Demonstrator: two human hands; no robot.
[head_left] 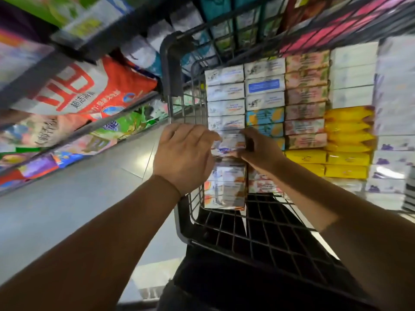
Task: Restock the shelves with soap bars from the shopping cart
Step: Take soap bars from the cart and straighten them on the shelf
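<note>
A dark wire shopping cart (173, 86) stands in front of me, packed with rows of boxed soap bars. White soap boxes (225, 93) fill the left column, with pink floral boxes (306, 95) and yellow packs (349, 131) further right. Both hands reach into the left column. My left hand (184, 156) and my right hand (258, 151) grip a white soap box (229, 145) from either side, fingers curled over its ends. More white boxes (224, 187) lie below it, partly hidden by my left wrist.
Shelves on the left hold a red and white detergent bag (85, 90) and other colourful bags (125, 126). Grey floor tiles (89, 198) run between the shelves and the cart. White boxes with purple print (395, 153) fill the cart's right side.
</note>
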